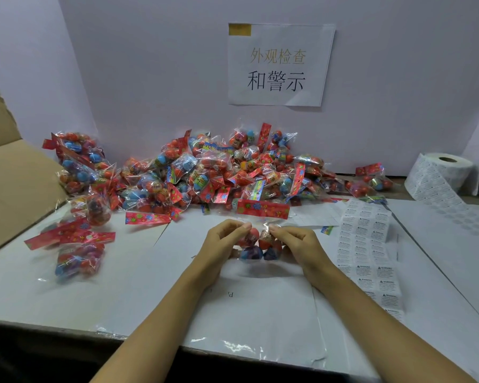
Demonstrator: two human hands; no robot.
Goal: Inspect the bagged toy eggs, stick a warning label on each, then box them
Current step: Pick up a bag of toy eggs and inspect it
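Left hand (224,239): fingers curled, pinching the bag of toy eggs (260,241) at its left side.
Right hand (293,240): pinching the bag's right side.

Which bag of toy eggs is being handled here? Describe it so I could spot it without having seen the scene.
Start at the white sign on the back wall and drop past the big pile of bags to the table's near middle. The held bag is there, pinched between the left hand and right hand. Unlike the others, it is off the pile and in hand.
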